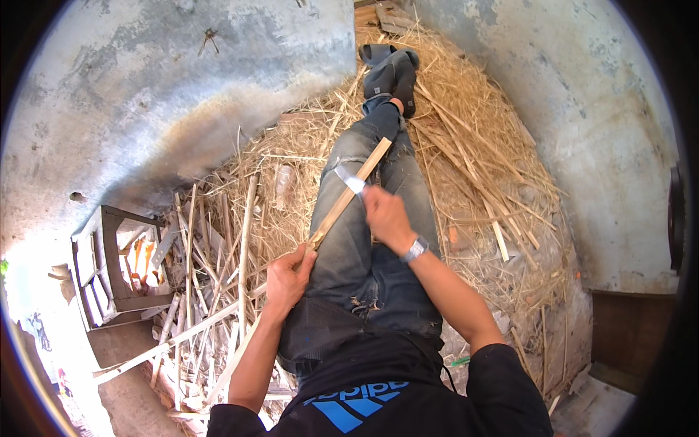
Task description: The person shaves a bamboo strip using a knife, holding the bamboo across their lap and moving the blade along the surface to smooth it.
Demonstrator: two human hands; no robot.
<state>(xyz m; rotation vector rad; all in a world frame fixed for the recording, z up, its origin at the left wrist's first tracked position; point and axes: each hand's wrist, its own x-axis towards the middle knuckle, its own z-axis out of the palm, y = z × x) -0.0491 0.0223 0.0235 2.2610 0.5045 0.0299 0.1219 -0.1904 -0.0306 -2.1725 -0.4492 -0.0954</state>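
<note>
A pale bamboo strip [336, 212] lies slantwise over my outstretched legs, its far end near my knees. My left hand [288, 280] is closed round the strip's near end, thumb on top. In my right hand [389, 217] I grip a knife; its handle is hidden inside my fist. The knife's bright blade [351, 179] points up and to the left and lies across the strip at about its middle. The blade is slightly smeared by motion. Under the strip are my faded blue jeans [342, 160].
Straw-like shavings [466, 138] cover the floor around my legs. Long split strips [477, 164] lie to the right, and several bamboo poles [246, 247] pile up at left. A dark wooden frame [116, 269] stands at far left. Grey walls [240, 65] rise on both sides.
</note>
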